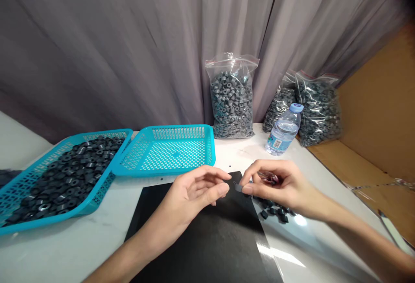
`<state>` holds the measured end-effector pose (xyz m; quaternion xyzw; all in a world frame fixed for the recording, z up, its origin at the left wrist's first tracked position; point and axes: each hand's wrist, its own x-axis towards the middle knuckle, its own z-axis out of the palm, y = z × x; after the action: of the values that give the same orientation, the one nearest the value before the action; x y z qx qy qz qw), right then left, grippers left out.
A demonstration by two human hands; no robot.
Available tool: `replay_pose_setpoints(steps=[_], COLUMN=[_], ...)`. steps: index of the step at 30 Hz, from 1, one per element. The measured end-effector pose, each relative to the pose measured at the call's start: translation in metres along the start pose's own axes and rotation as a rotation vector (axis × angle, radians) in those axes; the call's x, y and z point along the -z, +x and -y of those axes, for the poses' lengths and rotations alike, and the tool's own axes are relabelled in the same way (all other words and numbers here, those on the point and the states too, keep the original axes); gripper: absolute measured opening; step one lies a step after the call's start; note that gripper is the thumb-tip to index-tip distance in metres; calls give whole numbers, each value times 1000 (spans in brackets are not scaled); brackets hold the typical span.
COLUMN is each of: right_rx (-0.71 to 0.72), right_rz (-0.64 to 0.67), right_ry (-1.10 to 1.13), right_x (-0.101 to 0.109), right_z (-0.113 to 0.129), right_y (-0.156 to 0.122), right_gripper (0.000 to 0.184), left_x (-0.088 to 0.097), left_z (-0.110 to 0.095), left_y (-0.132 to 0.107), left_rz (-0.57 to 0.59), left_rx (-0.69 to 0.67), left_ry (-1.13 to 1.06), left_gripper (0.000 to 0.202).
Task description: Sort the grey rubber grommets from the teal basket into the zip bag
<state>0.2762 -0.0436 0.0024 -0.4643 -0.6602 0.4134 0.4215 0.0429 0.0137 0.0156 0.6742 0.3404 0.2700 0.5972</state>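
Between the thumb and index finger of my right hand (279, 186) is a small dark grey ring-like part (238, 187). Something reddish and shiny (269, 177) shows behind its curled fingers; I cannot make out what it is. My left hand (197, 188) is just left of the part, thumb and index finger apart, with nothing visible between them. Both hands hover over a black mat (214, 235). Loose small black parts (275, 210) lie on the white table below my right hand, partly hidden by it.
At left stands a turquoise basket (89, 205) full of black ring-like parts, touching a second turquoise basket (177, 171) with a bare mesh floor. Behind are a zip bag of grey rings (231, 101), a water bottle (283, 131) and more filled bags (319, 110). Cardboard (376, 101) borders the right.
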Motion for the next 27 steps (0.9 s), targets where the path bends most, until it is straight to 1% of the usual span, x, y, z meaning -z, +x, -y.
replay_pose_setpoints(steps=[2, 3, 5, 7, 10, 13, 15, 17, 19, 23, 25, 27], right_rx=[-101, -153, -254, -321, -337, -341, -347, -322, -242, -24, 44, 73], right_rz=[223, 301, 413, 478, 528, 518, 502, 465, 383, 195, 152, 143], right_ry=[-221, -326, -473, -574, -623, -599, -564, -503, -430, -318, -261, -208], right_x=[28, 41, 62, 75, 79, 78, 77, 72, 63, 38, 28, 20], right_z=[5, 5, 0, -9, -20, -20, -15, -7, 1, 14, 16, 15], right_y=[-1, -1, -3, -4, -4, -2, -2, -3, -4, -6, -6, -4], right_gripper=[12, 12, 13, 11, 8, 12, 15, 18, 19, 14, 12, 15], left_x=[0, -1, -2, -5, -10, -15, -17, -17, -17, -16, -17, -19], left_z=[1, 2, 5, 9, 17, 23, 23, 21, 17, 13, 12, 9], left_y=[1, 1, 1, 0, 1, 2, 1, 1, -1, -3, -5, -6], left_rz=[-1, 3, 10, 14, 6, -12, -3, 14, 20, 25, 31, 40], left_rx=[24, 41, 83, 114, 97, 59, 57, 72, 93, 115, 116, 100], left_ry=[-22, -37, -70, -94, -98, -96, -97, -101, -110, -131, -133, -137], left_gripper=[21, 21, 22, 25, 31, 29, 27, 26, 27, 32, 32, 28])
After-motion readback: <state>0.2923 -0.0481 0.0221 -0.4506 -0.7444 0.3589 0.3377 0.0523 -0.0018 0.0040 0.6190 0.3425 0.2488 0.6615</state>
